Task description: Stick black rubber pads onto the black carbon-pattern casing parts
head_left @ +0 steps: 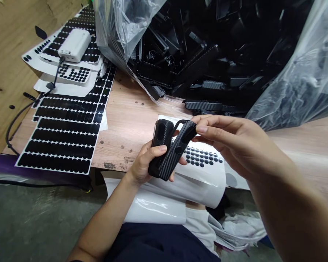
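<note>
My left hand (146, 160) is closed around two long black plastic pieces with a carbon-fibre pattern, held side by side and tilted. The left piece (161, 145) bears a smooth dark oval near its top. On the right piece (171, 160) are a small black circle and a black oval sticker (188, 133), with an open slot at the upper end. My right hand (229, 142) pinches at the edge of that oval, thumb and forefinger together against the piece's top end. Beneath the hands, a white sheet of black round stickers (199, 156) curls over the table edge.
A large clear plastic bag (120, 32) full of black plastic parts (202, 69) takes up the back. Sheets of black stickers (60, 145) lie on the left of the wooden table (120, 127). A white power bank (75, 43) with a black cable (30, 103) rests on them.
</note>
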A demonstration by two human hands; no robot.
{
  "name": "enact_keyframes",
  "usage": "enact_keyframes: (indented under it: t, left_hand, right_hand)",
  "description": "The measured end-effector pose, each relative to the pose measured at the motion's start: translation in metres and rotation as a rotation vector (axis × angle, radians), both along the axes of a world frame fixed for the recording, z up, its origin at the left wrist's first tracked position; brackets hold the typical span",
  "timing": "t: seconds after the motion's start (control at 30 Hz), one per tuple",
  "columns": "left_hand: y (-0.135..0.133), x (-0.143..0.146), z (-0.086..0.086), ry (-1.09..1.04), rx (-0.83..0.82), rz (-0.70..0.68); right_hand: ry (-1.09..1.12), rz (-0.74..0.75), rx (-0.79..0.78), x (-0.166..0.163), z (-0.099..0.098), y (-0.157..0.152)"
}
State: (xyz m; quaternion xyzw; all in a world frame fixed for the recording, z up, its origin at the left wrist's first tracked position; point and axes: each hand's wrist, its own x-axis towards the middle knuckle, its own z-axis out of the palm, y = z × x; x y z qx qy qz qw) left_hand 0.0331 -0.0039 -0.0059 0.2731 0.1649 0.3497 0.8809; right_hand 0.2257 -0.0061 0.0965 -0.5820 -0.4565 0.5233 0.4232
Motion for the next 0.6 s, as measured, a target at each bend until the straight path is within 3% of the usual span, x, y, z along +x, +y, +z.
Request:
enact_keyframes:
  t: [0.23, 0.6]
  left_hand:
    - [-0.0006, 0.0005, 0.0002, 0.002, -0.007, 0.0]
    - [0.0005, 0.0009, 0.0, -0.028, -0.006, -0.004]
  right_hand:
    - [0.028, -0.01, -0.025, 0.0001, 0.0017, 0.0007]
    - [-0.097, -0.025, 0.082, 0.0033, -0.0037, -0.0019]
